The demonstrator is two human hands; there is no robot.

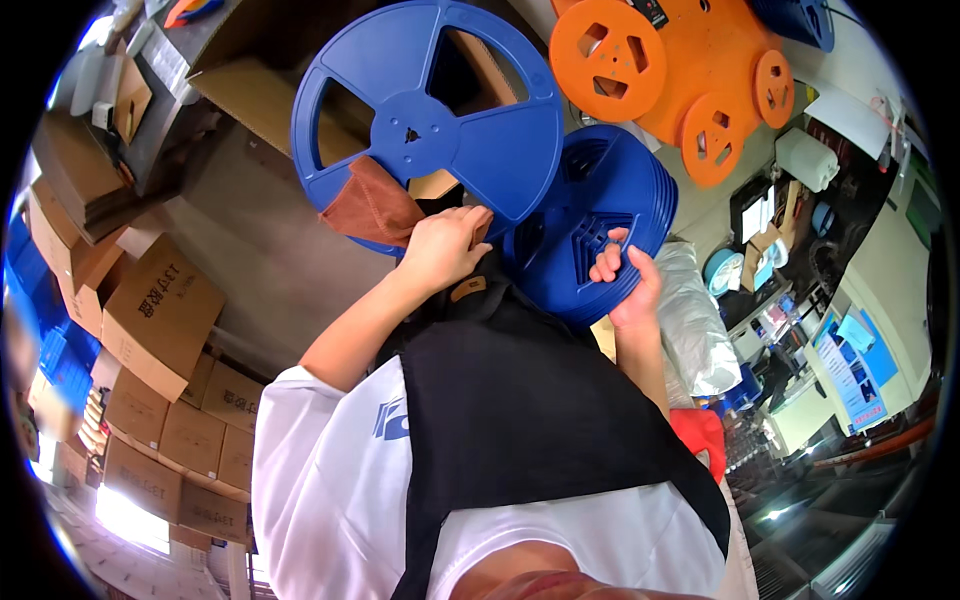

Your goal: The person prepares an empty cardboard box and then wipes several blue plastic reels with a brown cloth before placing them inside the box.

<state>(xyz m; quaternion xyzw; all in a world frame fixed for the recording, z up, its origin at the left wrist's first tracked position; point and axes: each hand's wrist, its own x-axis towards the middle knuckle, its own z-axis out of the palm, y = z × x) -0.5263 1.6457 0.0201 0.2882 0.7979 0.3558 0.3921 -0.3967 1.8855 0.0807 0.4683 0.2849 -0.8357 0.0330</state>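
Note:
My left hand point(445, 245) is closed on a brown cloth point(372, 203) at the lower rim of a large blue plastic reel point(505, 155). This reel has a small hub hole and wide cut-out windows, and its face is turned toward me. Part of the cloth lies over its lower left edge, and a bit more shows at my fingertips. Lower right of it leans a stack of similar blue reels point(575, 280). Over that stack's right edge is my right hand point(632, 283), its fingers loosely bent and apart from the thumb, with nothing visible between them.
An orange rack with orange discs point(608, 60) stands at the far right. An opened cardboard box point(245, 105) sits behind the reel. Several cartons point(165, 310) are piled at left. A clear-plastic-wrapped bundle point(695, 325) lies to the right, near a cluttered bench.

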